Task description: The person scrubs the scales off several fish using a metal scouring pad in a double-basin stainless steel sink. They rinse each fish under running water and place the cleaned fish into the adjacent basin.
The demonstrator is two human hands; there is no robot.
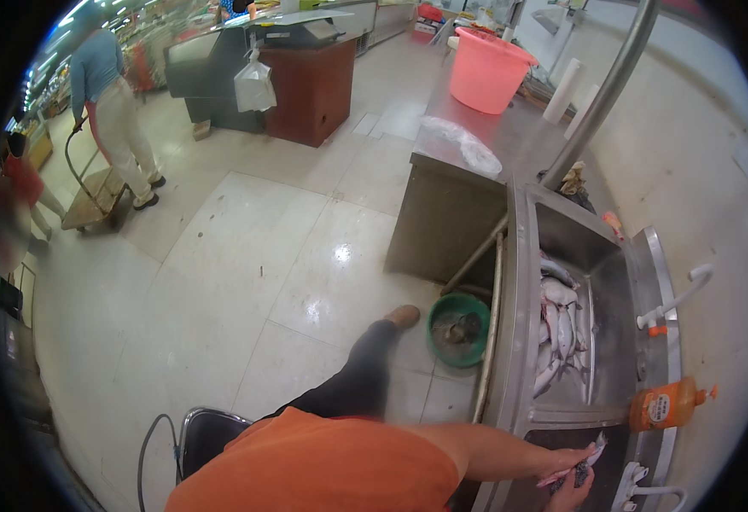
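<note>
At the lower right, my left hand (571,458) grips a small pale fish (596,449) over the near basin (543,438) of a stainless steel sink. Its tail end sticks out past my fingers. Just below, my right hand (575,493) holds a dark grey mesh scouring pad (582,474) against the fish. Part of the right hand is cut off by the dark rim of the picture. Several silvery, gutted-looking fish (562,320) lie piled in the far basin (610,307).
An orange pump bottle (662,404) and white taps (674,307) (636,489) line the wall side. A green tub (460,329) sits on the floor. Beyond the sink, a pink bucket (490,70) and plastic bag (466,144) rest on the counter. A person pushes a platform trolley (92,198).
</note>
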